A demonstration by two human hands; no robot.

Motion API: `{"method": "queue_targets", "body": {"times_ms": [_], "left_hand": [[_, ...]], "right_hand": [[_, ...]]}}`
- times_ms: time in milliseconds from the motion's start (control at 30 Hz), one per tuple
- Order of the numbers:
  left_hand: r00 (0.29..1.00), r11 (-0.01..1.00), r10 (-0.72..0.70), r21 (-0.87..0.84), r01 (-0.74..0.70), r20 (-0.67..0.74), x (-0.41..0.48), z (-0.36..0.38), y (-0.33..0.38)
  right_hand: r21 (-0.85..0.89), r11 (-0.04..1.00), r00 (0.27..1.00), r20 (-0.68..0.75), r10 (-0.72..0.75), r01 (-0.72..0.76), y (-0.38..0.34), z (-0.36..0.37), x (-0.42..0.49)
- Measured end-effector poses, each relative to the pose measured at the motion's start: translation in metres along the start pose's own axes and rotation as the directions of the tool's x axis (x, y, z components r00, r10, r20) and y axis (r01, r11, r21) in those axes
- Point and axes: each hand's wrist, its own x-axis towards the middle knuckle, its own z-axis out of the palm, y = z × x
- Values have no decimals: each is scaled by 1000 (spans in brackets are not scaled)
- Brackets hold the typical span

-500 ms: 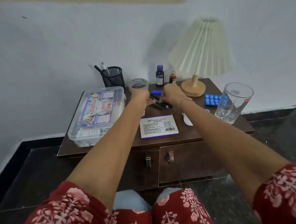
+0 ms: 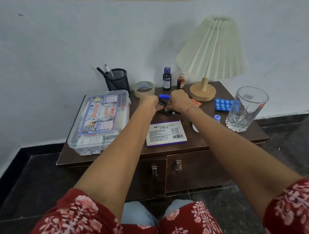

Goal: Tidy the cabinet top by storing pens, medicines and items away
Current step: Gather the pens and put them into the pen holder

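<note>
Several black pens [image 2: 166,112] lie bunched at the middle of the brown cabinet top [image 2: 214,136]. My left hand [image 2: 150,102] holds their left ends with curled fingers. My right hand [image 2: 179,101] closes over them from the right and hides most of their length. A blue pen [image 2: 164,96] lies just behind, between the two hands. At the back left stands a black mesh pen holder [image 2: 118,81] with two pens in it. A clear first aid box [image 2: 99,120], lid shut, fills the left side.
A tape roll [image 2: 144,89], a dark bottle [image 2: 166,79] and a small orange bottle [image 2: 181,81] stand at the back. A lamp [image 2: 203,92], orange pills [image 2: 195,102], a blue blister pack [image 2: 223,104] and a glass [image 2: 245,109] are right. A stamp pad box [image 2: 165,133] lies in front.
Both hands have stayed on the black pens, drawing slightly closer together. Nothing else on the cabinet has moved.
</note>
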Motion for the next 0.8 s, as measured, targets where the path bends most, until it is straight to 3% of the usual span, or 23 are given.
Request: {"method": "queue_targets", "body": {"times_ms": [167,467,800], "left_hand": [[1000,1000,-28,-7,28,5,-4,1,2],[999,999,46,-23,-46,-22,-11,0,-1],[978,930,163,-311,-197,-133,-54,-21,-17]], "right_hand": [[18,1000,1000,-21,7,-6,-1,0,-3],[105,994,996,-84,44,-35,3,-4,-9],[206,976,976,-215,-24,69,-3,-10,-36]]}}
